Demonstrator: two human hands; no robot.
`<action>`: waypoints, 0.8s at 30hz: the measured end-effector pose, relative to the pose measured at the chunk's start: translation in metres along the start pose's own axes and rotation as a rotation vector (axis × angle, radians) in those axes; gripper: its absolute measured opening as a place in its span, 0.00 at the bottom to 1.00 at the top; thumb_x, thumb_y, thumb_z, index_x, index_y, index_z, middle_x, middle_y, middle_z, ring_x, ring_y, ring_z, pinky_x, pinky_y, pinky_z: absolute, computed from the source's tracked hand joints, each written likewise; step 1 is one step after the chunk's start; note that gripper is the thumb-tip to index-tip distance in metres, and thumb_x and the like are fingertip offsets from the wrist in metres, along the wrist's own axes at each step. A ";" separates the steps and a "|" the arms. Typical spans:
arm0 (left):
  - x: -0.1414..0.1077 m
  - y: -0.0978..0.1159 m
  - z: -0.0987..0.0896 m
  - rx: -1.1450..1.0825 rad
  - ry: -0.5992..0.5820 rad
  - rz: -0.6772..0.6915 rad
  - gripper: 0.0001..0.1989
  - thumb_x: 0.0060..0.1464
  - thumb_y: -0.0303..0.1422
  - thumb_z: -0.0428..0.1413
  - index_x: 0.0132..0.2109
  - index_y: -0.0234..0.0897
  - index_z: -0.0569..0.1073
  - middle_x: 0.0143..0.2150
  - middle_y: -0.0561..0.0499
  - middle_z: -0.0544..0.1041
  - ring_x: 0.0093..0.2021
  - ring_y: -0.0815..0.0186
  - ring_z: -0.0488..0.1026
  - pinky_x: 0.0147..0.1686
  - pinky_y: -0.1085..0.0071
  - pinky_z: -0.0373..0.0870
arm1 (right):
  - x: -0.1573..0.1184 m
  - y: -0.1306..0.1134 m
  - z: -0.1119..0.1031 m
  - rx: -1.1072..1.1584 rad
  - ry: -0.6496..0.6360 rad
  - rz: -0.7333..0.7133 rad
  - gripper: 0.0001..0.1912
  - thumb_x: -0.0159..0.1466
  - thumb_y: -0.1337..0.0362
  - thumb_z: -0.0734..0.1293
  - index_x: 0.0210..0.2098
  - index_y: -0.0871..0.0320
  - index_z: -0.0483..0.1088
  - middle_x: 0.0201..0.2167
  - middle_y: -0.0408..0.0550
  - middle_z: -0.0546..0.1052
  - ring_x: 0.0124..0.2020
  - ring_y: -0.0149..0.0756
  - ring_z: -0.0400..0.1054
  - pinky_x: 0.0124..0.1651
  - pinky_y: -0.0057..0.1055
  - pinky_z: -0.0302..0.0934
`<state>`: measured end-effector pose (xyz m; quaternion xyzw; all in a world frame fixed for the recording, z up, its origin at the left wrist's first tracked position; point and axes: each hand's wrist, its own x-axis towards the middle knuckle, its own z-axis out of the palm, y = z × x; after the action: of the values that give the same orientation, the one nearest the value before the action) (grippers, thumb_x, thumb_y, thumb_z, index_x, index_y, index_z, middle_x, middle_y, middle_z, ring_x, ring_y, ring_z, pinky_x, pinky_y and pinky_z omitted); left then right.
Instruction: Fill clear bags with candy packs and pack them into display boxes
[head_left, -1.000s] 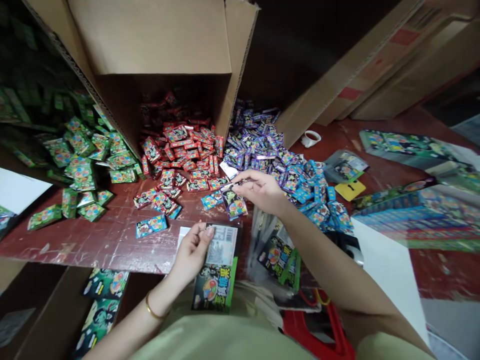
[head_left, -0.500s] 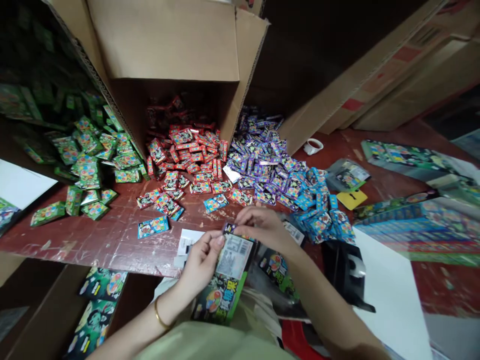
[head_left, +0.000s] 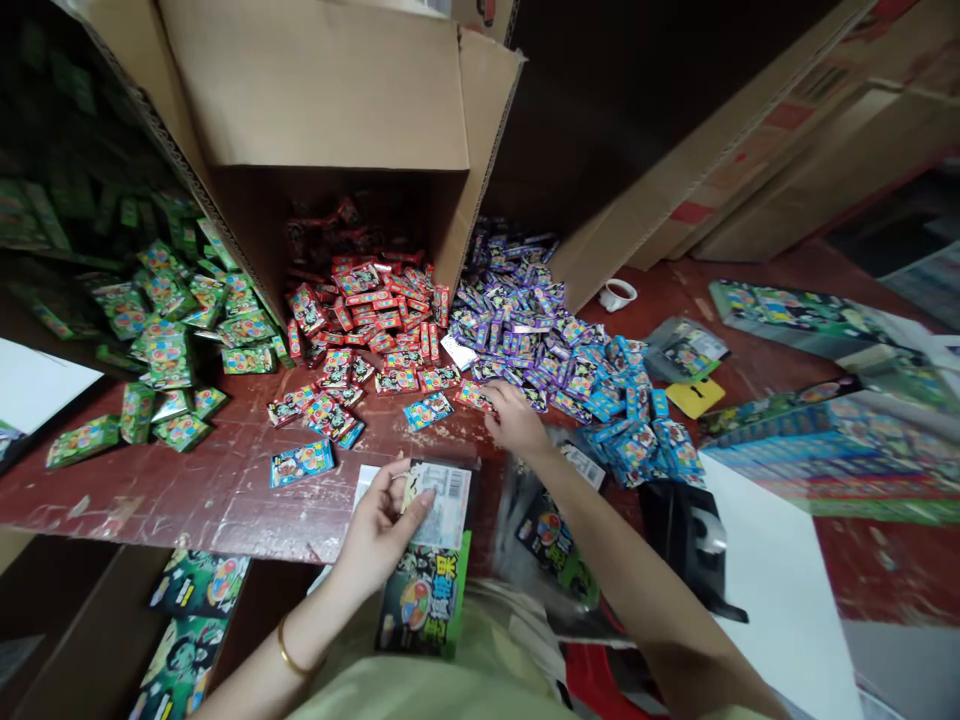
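Observation:
My left hand (head_left: 386, 520) pinches the upper left edge of a clear-topped pouch (head_left: 431, 570) with a green and black printed card and a pale label. My right hand (head_left: 514, 420) reaches over the table, its fingertips at a red packet (head_left: 474, 395) on the near edge of the heaps; whether it grips the packet is not clear. Behind are a pile of red packets (head_left: 386, 310) and a pile of purple packets (head_left: 517, 320). Blue packets (head_left: 634, 440) lie to the right, and a loose blue packet (head_left: 427, 411) is left of my right hand.
Cardboard boxes (head_left: 322, 90) stand at the back. Green packets (head_left: 169, 350) spill out on the left. A white cup (head_left: 617, 294), a yellow piece (head_left: 696, 397), a black object (head_left: 686, 545) and more pouches (head_left: 555, 540) are on the right. Printed pouches (head_left: 184, 660) lie in a box below the table edge.
My right hand has left the pouch opening and moved forward to the packets. My left hand has shifted slightly left with the pouch. The purple item at the pouch's top is no longer visible there.

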<state>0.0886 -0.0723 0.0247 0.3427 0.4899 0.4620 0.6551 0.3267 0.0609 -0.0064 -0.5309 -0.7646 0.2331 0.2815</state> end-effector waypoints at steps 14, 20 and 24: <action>0.002 0.022 0.006 0.147 -0.105 0.007 0.21 0.55 0.52 0.55 0.37 0.36 0.70 0.28 0.55 0.70 0.27 0.70 0.65 0.27 0.76 0.63 | 0.034 -0.102 -0.067 0.659 -0.250 -0.108 0.16 0.59 0.57 0.72 0.44 0.56 0.74 0.39 0.48 0.77 0.41 0.35 0.72 0.45 0.33 0.68; -0.005 0.015 0.004 0.209 -0.116 0.028 0.20 0.58 0.50 0.52 0.37 0.36 0.71 0.29 0.53 0.71 0.28 0.68 0.65 0.30 0.74 0.63 | 0.039 -0.118 -0.053 0.415 -0.745 -0.382 0.08 0.63 0.67 0.66 0.39 0.58 0.78 0.36 0.48 0.78 0.39 0.33 0.72 0.45 0.31 0.65; -0.007 0.014 0.003 0.205 -0.055 0.037 0.20 0.57 0.51 0.52 0.35 0.37 0.71 0.27 0.54 0.70 0.28 0.68 0.64 0.29 0.74 0.61 | 0.028 -0.118 -0.041 0.468 -0.638 -0.159 0.07 0.58 0.65 0.71 0.38 0.58 0.74 0.30 0.44 0.77 0.29 0.29 0.70 0.33 0.27 0.66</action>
<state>0.0870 -0.0742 0.0405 0.4294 0.5100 0.4120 0.6211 0.2660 0.0510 0.1061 -0.2926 -0.7785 0.5317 0.1603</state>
